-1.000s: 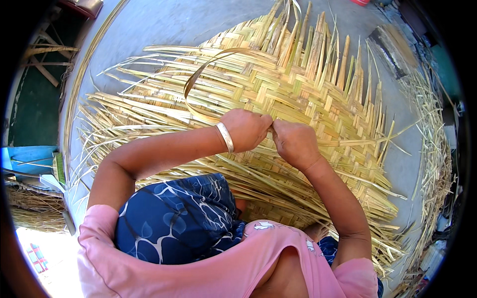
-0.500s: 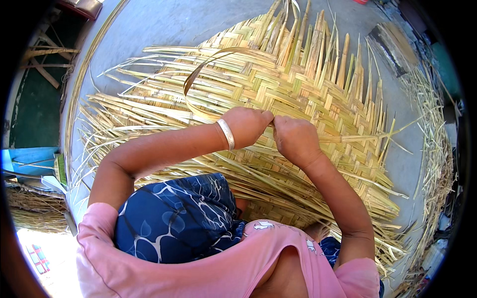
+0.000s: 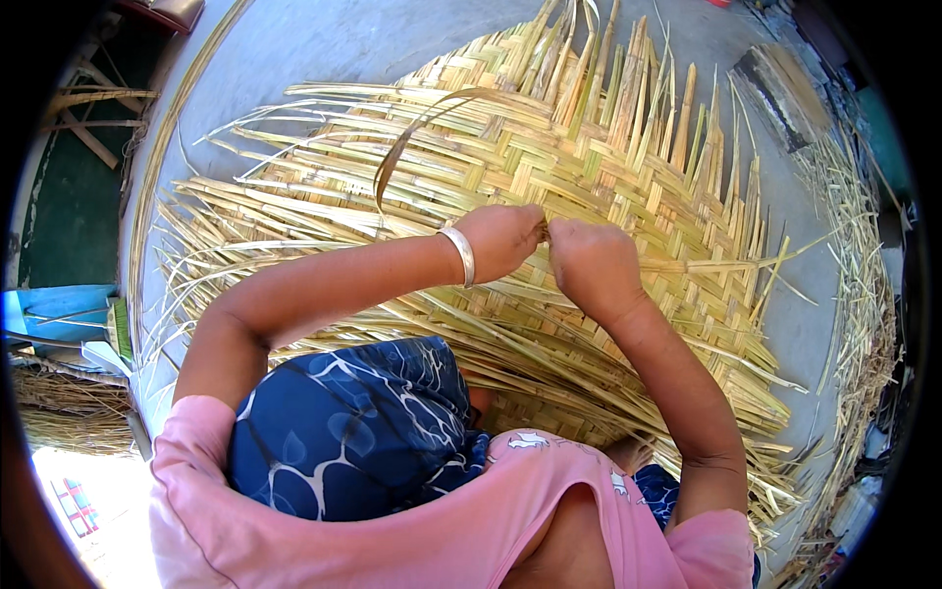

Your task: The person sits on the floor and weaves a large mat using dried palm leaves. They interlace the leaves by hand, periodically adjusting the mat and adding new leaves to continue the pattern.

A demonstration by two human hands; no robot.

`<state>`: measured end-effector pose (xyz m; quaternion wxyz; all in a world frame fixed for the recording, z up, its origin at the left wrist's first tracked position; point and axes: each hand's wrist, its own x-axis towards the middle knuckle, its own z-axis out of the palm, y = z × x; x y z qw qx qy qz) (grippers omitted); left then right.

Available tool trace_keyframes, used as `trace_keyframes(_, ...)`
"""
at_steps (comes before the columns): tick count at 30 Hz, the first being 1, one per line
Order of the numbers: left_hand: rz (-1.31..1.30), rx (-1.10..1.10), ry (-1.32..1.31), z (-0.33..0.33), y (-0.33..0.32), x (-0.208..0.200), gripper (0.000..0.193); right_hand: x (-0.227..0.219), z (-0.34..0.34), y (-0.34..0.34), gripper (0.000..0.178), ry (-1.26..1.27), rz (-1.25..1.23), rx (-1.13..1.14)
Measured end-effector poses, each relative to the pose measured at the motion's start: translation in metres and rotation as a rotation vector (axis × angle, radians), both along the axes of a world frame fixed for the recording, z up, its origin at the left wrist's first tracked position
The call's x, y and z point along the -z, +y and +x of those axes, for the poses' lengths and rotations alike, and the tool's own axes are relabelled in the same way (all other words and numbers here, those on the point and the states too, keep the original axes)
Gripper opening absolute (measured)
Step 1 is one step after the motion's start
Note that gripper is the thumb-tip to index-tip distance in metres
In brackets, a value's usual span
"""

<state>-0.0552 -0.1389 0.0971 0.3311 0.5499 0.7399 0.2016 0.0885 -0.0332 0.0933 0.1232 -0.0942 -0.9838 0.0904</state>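
A large mat (image 3: 549,147) of woven split-cane strips spreads in front of me, loose strip ends fanning out along its edges. Above its middle my hands almost meet. My left hand (image 3: 502,242), a silver bangle at its wrist, is closed in a pinch. Facing it, my right hand (image 3: 599,267) is closed too. Between their fingertips shows a short, dark, twisted bit of cane strip (image 3: 544,232); most of it is hidden by the fingers. A curled brown strip (image 3: 394,157) arches over the mat beyond my left wrist.
Loose cane strips (image 3: 235,211) bunch at the left side of the mat. A grey-brown board (image 3: 780,96) lies on the grey floor (image 3: 324,49) at far right, with straw scraps (image 3: 849,275) below it. A blue item (image 3: 74,312) is at left.
Both hands have shifted slightly to the right and a small gap with the twisted strip now shows between them. The curled strip has swung a little to the right.
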Motion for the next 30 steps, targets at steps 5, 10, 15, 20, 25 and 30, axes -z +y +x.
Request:
trace_keyframes(5,0.042,0.137,0.289,0.004,0.002,-0.009,0.013,-0.002,0.003,0.001,0.008,-0.047,-0.114,0.045)
trace_keyframes(10,0.046,0.058,0.345,0.009,0.003,-0.017,0.011,-0.01,-0.001,0.0,0.011,-0.032,-0.21,0.096)
trace_keyframes(15,0.167,-0.171,0.081,0.008,0.011,0.007,0.018,-0.011,-0.002,0.001,0.012,0.004,-0.213,0.127)
trace_keyframes(20,0.023,-0.298,-0.494,-0.009,0.01,0.003,0.024,-0.019,-0.008,0.0,0.011,0.039,-0.193,0.116)
trace_keyframes(25,0.174,0.059,0.033,-0.008,0.005,-0.009,0.015,-0.017,-0.007,0.009,0.012,-0.014,-0.226,0.136)
trace_keyframes(30,0.15,0.155,0.32,-0.004,0.001,-0.008,0.01,-0.014,-0.006,0.004,0.015,-0.057,-0.258,0.13)
